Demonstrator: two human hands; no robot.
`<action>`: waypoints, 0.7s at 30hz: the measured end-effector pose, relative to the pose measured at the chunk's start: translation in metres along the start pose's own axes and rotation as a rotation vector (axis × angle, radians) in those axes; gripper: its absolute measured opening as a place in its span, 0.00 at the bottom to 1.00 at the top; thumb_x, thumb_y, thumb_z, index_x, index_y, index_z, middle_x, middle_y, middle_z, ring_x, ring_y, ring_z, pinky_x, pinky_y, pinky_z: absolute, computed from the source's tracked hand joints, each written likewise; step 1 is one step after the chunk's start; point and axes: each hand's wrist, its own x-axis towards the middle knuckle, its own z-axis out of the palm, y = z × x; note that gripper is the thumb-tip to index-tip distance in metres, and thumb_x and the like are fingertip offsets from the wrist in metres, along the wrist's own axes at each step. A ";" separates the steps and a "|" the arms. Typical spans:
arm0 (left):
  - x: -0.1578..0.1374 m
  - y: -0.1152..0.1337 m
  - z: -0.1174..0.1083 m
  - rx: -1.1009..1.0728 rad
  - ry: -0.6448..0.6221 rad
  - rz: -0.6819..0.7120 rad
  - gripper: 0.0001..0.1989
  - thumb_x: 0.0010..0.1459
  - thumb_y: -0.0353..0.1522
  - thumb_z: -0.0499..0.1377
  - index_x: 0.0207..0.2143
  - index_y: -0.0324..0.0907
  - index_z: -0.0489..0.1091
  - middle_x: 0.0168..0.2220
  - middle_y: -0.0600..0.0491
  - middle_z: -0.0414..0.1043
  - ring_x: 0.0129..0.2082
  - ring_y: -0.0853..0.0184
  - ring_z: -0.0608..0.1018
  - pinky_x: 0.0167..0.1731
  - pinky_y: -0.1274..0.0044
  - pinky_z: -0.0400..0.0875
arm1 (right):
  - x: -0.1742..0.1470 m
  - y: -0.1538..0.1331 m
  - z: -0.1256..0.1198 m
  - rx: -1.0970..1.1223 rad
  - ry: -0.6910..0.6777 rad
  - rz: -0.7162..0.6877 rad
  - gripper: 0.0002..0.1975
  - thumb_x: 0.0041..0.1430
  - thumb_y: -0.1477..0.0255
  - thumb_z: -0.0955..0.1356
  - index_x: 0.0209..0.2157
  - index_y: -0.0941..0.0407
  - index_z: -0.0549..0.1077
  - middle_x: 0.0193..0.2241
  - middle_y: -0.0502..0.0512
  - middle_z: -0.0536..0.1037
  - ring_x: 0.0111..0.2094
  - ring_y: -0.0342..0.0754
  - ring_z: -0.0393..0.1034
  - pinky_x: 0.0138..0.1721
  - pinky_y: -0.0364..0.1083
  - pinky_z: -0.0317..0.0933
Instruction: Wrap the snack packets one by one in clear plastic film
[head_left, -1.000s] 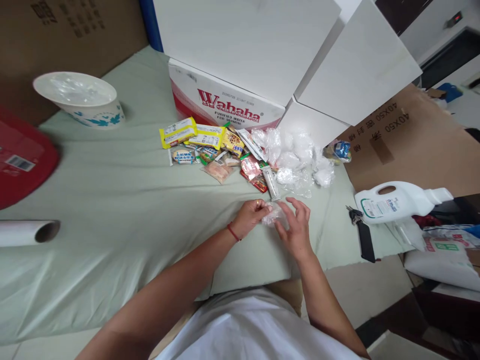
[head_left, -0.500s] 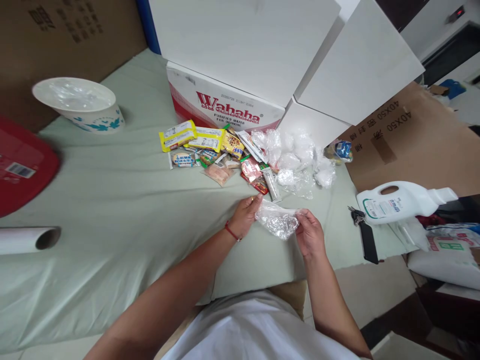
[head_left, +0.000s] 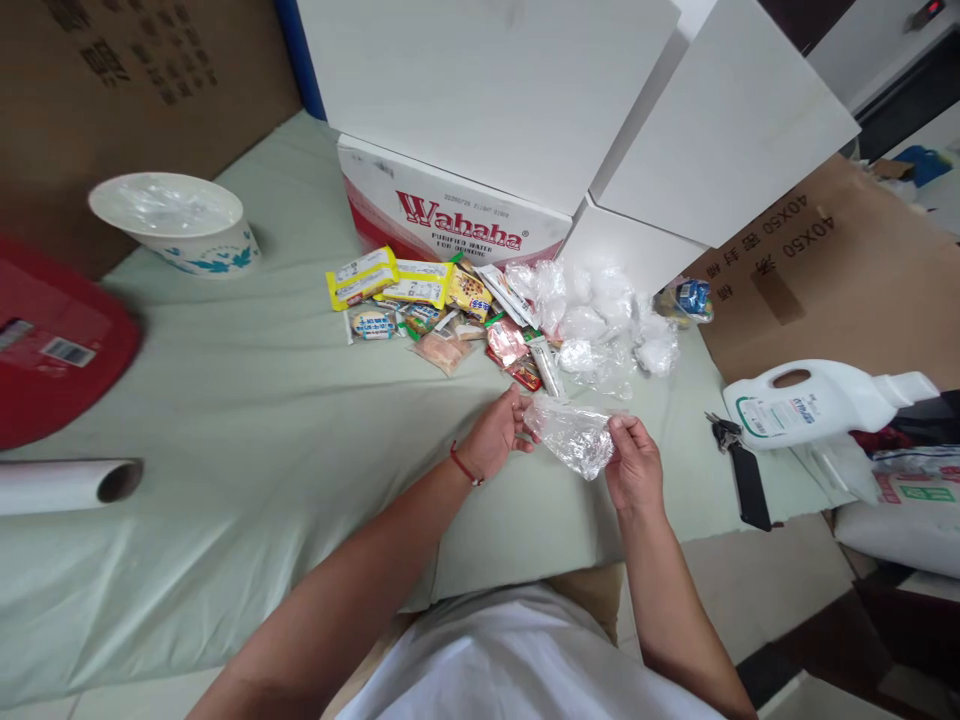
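Note:
A clear crinkled plastic bag [head_left: 574, 440] is stretched out above the green cloth. My right hand [head_left: 634, 465] pinches its right end between thumb and fingers. At the bag's left end is my left hand [head_left: 495, 435], wearing a red string bracelet, its thumb and fingers apart; whether they touch the film is hard to make out. Just beyond the hands lie several small snack packets, among them a yellow cookie packet [head_left: 469, 292], a pink packet [head_left: 506, 342] and a thin white sachet [head_left: 547, 368]. Next to them is a heap of clear plastic bags [head_left: 600, 315].
A Wahaha carton [head_left: 457, 215] and white boxes [head_left: 472, 90] stand behind the packets. To the left are a paper tub [head_left: 214, 250], a red container [head_left: 60, 345] and a white tube [head_left: 56, 487]. On the right lie a white jug [head_left: 817, 400], keys [head_left: 724, 432] and a black phone-like object [head_left: 750, 488].
My left fingers have spread from their pinch on the bag's left end. The right hand and bag have shifted slightly right; the whole view has also moved a little.

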 end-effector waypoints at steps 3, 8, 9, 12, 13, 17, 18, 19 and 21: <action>-0.002 0.001 -0.002 0.057 -0.056 -0.005 0.24 0.46 0.50 0.71 0.32 0.40 0.70 0.27 0.54 0.73 0.22 0.71 0.74 0.20 0.79 0.64 | 0.002 0.003 -0.005 0.009 -0.003 -0.015 0.20 0.43 0.59 0.82 0.29 0.53 0.74 0.30 0.45 0.74 0.33 0.43 0.68 0.40 0.44 0.65; -0.004 0.000 0.000 0.076 -0.064 0.045 0.18 0.44 0.40 0.72 0.29 0.41 0.69 0.25 0.56 0.71 0.22 0.73 0.71 0.23 0.79 0.62 | 0.012 0.010 -0.019 -0.098 0.025 0.009 0.20 0.46 0.57 0.81 0.34 0.52 0.74 0.33 0.48 0.76 0.35 0.46 0.69 0.40 0.46 0.66; -0.004 0.000 0.000 0.077 -0.064 0.069 0.16 0.44 0.39 0.71 0.29 0.41 0.69 0.25 0.56 0.70 0.23 0.72 0.71 0.24 0.79 0.62 | 0.013 0.011 -0.021 -0.163 0.033 -0.016 0.22 0.46 0.57 0.80 0.38 0.52 0.76 0.37 0.50 0.77 0.38 0.47 0.70 0.41 0.47 0.67; -0.003 0.000 0.001 0.080 -0.087 0.118 0.12 0.44 0.37 0.67 0.26 0.41 0.69 0.24 0.55 0.70 0.25 0.70 0.71 0.28 0.77 0.62 | 0.013 0.009 -0.024 -0.358 -0.033 -0.166 0.34 0.46 0.60 0.81 0.55 0.48 0.73 0.54 0.55 0.75 0.53 0.51 0.69 0.53 0.51 0.66; -0.004 0.000 0.001 0.083 -0.106 0.117 0.11 0.43 0.36 0.66 0.24 0.40 0.69 0.24 0.54 0.71 0.26 0.70 0.71 0.28 0.77 0.62 | 0.012 0.008 -0.022 -0.395 -0.084 -0.208 0.38 0.47 0.61 0.81 0.59 0.47 0.71 0.59 0.55 0.73 0.58 0.52 0.67 0.58 0.53 0.64; -0.008 0.004 0.005 0.093 -0.180 0.106 0.09 0.41 0.35 0.65 0.21 0.40 0.68 0.27 0.51 0.74 0.27 0.68 0.71 0.30 0.75 0.63 | 0.007 0.005 -0.011 -0.446 -0.246 -0.190 0.33 0.50 0.61 0.79 0.58 0.47 0.73 0.62 0.57 0.71 0.60 0.54 0.66 0.58 0.54 0.65; -0.009 0.005 0.006 0.092 -0.189 0.105 0.09 0.41 0.34 0.65 0.21 0.40 0.68 0.28 0.51 0.73 0.27 0.68 0.71 0.31 0.75 0.63 | 0.006 0.005 -0.008 -0.450 -0.247 -0.174 0.31 0.50 0.60 0.79 0.57 0.48 0.74 0.60 0.57 0.72 0.57 0.53 0.68 0.54 0.53 0.67; -0.010 0.006 0.006 0.089 -0.194 0.105 0.09 0.41 0.34 0.65 0.21 0.41 0.67 0.28 0.51 0.73 0.28 0.68 0.71 0.31 0.75 0.64 | 0.006 0.006 -0.005 -0.449 -0.238 -0.165 0.30 0.51 0.60 0.79 0.55 0.48 0.75 0.58 0.57 0.74 0.54 0.52 0.69 0.51 0.51 0.68; -0.011 0.007 0.007 0.083 -0.202 0.101 0.10 0.40 0.34 0.66 0.21 0.41 0.67 0.29 0.51 0.73 0.29 0.67 0.71 0.32 0.75 0.66 | 0.006 0.006 0.000 -0.434 -0.209 -0.176 0.23 0.52 0.60 0.78 0.49 0.49 0.79 0.50 0.54 0.77 0.46 0.49 0.70 0.45 0.48 0.67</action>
